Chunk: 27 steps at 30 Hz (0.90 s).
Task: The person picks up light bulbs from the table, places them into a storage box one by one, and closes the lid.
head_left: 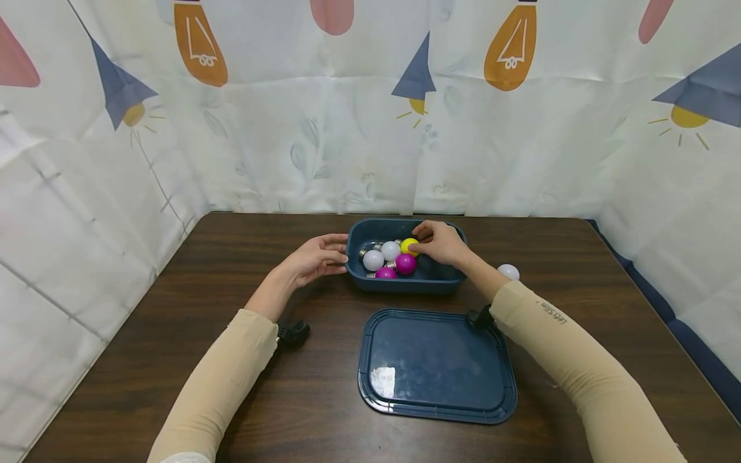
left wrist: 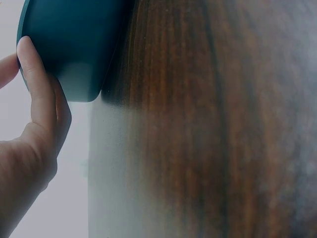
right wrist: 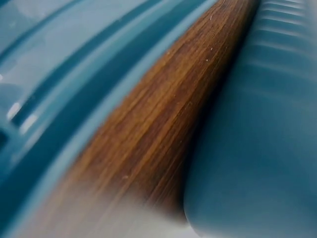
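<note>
A dark blue bin (head_left: 405,287) on the table holds several toy-like light bulbs: white bulbs (head_left: 373,260), magenta bulbs (head_left: 406,263) and a yellow bulb (head_left: 409,246). My right hand (head_left: 444,244) reaches in over the bin's right side and pinches the yellow bulb between thumb and fingers. At the left end, my left hand (head_left: 317,258) rests its relaxed fingers against the bin's outer wall. The left wrist view shows that hand's fingers (left wrist: 39,79) along the bin wall (left wrist: 74,49). In the right wrist view the right hand is out of frame.
A dark blue lid (head_left: 437,366) lies flat on the wooden table (head_left: 278,411), just in front of the bin. Beyond my right forearm a single white bulb (head_left: 509,272) sits on the table. A patterned curtain (head_left: 359,141) hangs behind the table's back edge.
</note>
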{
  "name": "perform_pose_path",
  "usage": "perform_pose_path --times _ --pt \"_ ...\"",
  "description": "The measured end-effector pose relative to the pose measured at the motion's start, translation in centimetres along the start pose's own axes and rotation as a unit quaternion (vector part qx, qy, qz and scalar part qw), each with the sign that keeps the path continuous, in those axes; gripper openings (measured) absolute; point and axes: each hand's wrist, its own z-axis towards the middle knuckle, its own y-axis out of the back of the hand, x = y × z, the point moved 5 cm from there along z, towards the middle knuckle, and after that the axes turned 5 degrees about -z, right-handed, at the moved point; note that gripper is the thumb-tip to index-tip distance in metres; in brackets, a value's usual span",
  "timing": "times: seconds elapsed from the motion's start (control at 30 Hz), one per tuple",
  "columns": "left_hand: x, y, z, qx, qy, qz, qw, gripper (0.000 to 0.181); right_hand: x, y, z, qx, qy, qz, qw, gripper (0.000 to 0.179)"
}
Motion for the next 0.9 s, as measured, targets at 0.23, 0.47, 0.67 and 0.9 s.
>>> perform_pose_path --times 0.23,0.47,0.67,0.9 --pt "0.1 0.0 0.0 0.002 -0.001 0.004 1.0000 0.068 0.4 0.5 -0.7 0.000 0.010 -0.015 0.9998 0.041" --pt "0.1 0.1 0.0 -0.001 -0.003 0.001 1.0000 0.067 0.9 1.2 -1.3 -0.005 0.027 -0.016 0.9995 0.040" --pt "0.2 0.2 0.1 -0.006 -0.001 0.000 1.0000 0.067 1.1 1.7 -1.9 0.004 0.049 -0.009 0.9987 0.043" --pt "0.2 0.0 0.2 -0.008 -0.003 -0.004 1.0000 0.069 1.2 2.6 -2.8 0.013 0.079 0.001 0.9968 0.043"
